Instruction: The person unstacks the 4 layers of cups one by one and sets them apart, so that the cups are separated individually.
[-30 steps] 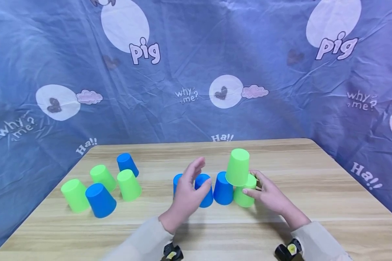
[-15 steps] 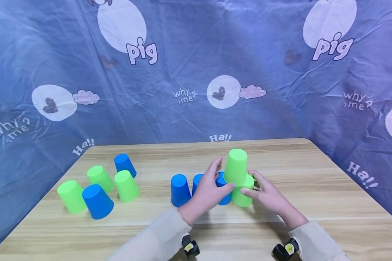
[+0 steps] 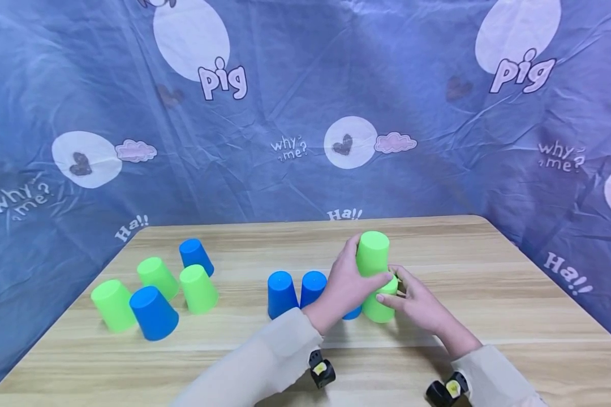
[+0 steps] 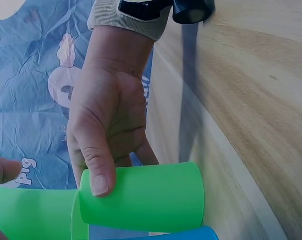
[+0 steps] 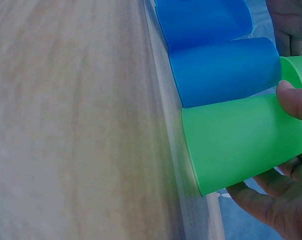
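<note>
In the head view my left hand (image 3: 347, 282) grips a green cup (image 3: 371, 254), upside down on top of another green cup (image 3: 379, 308). Its thumb lies along the near side, and its fingers reach behind. My right hand (image 3: 420, 305) holds the lower green cup from the right; its thumb (image 5: 293, 100) and fingers (image 5: 256, 200) are either side of that cup in the right wrist view. The raised rim of the upper green cup (image 4: 33, 212) overlaps the lower cup's base. A blue cup (image 5: 226, 70) stands against the lower green cup, mostly behind my left hand in the head view.
Two further blue cups, one at the row's left end (image 3: 281, 295) and one beside it (image 3: 313, 285), stand upside down left of my hands. Farther left is a loose group of several upturned cups, including a green cup (image 3: 198, 289) and a blue cup (image 3: 154, 314).
My left hand has moved right, from over the blue cups to the upper green cup, and its fingers have closed round it. My right hand keeps its hold on the lower green cup.
</note>
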`<state>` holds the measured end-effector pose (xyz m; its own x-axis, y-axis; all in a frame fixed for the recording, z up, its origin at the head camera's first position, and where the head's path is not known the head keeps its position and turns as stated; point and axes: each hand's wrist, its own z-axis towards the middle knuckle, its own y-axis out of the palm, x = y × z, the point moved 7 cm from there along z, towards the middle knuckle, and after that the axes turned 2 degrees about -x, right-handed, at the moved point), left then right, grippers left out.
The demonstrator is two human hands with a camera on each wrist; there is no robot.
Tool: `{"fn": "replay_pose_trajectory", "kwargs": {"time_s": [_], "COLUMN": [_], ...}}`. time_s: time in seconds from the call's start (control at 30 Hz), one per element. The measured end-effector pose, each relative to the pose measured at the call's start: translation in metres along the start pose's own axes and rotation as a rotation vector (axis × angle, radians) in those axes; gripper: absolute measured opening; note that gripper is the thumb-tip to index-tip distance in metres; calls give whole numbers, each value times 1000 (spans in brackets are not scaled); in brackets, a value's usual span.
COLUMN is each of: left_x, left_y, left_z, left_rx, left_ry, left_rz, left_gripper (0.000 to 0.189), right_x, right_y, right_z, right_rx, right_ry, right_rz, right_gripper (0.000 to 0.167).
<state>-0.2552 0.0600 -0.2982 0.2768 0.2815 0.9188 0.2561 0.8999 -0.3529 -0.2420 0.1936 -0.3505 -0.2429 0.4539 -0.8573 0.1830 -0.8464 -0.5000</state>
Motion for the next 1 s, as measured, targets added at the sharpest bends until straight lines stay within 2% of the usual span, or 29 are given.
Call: {"fn": "replay_pose_trajectory", "kwargs": {"time_s": [0.3,0.53,0.7,0.83,1.0], "left_x": [-1,-2,-5,-4,8], "left_y": [1,1,-1,-9,-23], "left_z": [4,5,4,2,-5], "left_rx": [16,17,8,17,44], "left_ry": [8,22,2,11,61], "left_rz": [61,68,56,47,20], "left_gripper": [64,62,62,62,65], "right_x": [0,0,2,1,1], "right_y": [0,0,2,2,1], "right_z": [1,0,0,1,2], "right_rx": [9,20,21,21,12], "right_ry": [6,-1,-10,-16,-9], "right_rz": [-1,3,25,30,14], "right_gripper": [52,52,50,48,49]}}
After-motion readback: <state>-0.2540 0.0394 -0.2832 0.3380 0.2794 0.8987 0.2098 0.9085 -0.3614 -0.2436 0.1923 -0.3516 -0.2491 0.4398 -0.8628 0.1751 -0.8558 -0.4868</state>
